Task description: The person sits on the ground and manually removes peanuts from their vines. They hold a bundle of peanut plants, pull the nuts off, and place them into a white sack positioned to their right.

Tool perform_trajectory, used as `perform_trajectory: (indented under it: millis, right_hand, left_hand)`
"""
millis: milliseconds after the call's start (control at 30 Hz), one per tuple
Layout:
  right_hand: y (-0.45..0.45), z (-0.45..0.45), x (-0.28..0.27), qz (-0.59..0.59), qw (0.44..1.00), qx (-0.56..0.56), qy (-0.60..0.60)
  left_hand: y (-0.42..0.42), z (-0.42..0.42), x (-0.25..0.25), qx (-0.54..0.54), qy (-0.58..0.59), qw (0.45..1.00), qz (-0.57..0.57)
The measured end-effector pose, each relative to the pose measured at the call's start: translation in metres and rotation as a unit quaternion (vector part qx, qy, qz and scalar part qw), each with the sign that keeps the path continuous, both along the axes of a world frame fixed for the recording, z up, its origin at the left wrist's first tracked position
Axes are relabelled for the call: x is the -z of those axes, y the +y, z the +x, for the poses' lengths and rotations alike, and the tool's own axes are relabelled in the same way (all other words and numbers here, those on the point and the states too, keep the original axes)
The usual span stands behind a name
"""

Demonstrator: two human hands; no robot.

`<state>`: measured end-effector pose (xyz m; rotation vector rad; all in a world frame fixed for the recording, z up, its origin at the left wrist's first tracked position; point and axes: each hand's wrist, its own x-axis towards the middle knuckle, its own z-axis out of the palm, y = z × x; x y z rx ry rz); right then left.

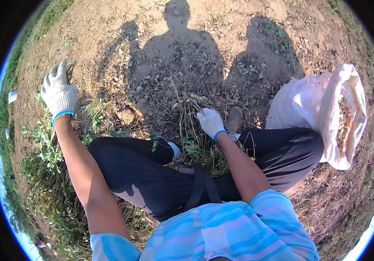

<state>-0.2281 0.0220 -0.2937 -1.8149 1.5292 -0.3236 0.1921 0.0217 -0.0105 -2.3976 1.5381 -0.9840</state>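
Note:
My left hand [59, 89], in a white knit glove with a blue cuff, is stretched out at the left above bare soil; its fingers are partly spread, and a dark bit shows beside them. My right hand [211, 122], gloved alike, has its fingers curled at a bunch of peanut plants [187, 114] between my legs. Peanut pods [196, 98] hang among the stems just beyond its fingers. To the right of my knee a white woven sack [299, 101] leans with its mouth turned right, and peanuts [343, 120] show inside.
Pulled green peanut vines [56, 195] are heaped at my left. A stone or clod [126, 116] lies on the leaf-littered soil near my left knee. Part of a shoe [235, 117] shows beyond my right hand. Shadows fall across the ground ahead.

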Motion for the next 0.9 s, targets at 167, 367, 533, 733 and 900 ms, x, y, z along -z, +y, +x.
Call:
perform_trajectory:
  millis: [167, 367, 533, 733, 900]
  right_hand:
    - [-0.027, -0.006, -0.076, -0.031, 0.966, 0.12, -0.225]
    - [-0.023, 0.028, -0.106, 0.083, 0.891, 0.069, -0.442]
    - [-0.022, 0.011, -0.154, -0.094, 0.968, -0.044, -0.23]
    - [-0.041, -0.047, -0.237, -0.084, 0.945, -0.307, 0.073]
    - [-0.085, -0.096, -0.209, -0.213, 0.956, -0.1, -0.174]
  left_hand:
    - [-0.009, -0.07, 0.038, 0.118, 0.531, 0.809, 0.223]
    - [-0.041, -0.157, 0.075, 0.115, 0.615, 0.669, 0.403]
    - [-0.046, -0.216, 0.065, 0.025, 0.82, 0.536, 0.198]
    - [-0.045, -0.233, 0.06, 0.08, 0.798, 0.571, 0.178]
    - [-0.05, -0.253, 0.077, 0.095, 0.707, 0.67, 0.206]
